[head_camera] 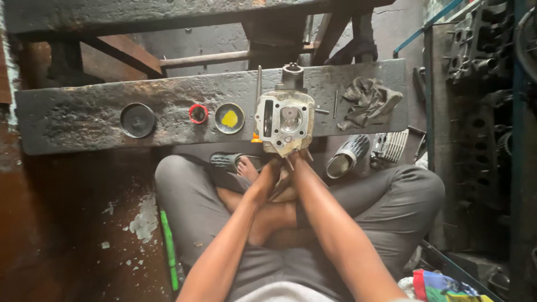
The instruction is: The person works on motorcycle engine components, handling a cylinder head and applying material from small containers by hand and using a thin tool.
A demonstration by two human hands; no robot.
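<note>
Cylinder head [284, 122] rests on greasy bench plank [84, 112], valve side up. Left hand [267, 174] and right hand [296, 162] grip its near edge together. Advise keeping it flat and steady.

We see a pale grey metal engine cylinder head [284, 122], squarish and grimy, resting at the near edge of the dark, stained table [84, 120] with its open face turned up toward us. That face shows a round combustion chamber in the middle, a dark rectangular slot down its left side and small bolt holes near the corners, while a darker stub rises from its far side. Its near lower edge overhangs the table, where our left hand [272, 168] and right hand [295, 162] meet it from below.
</note>
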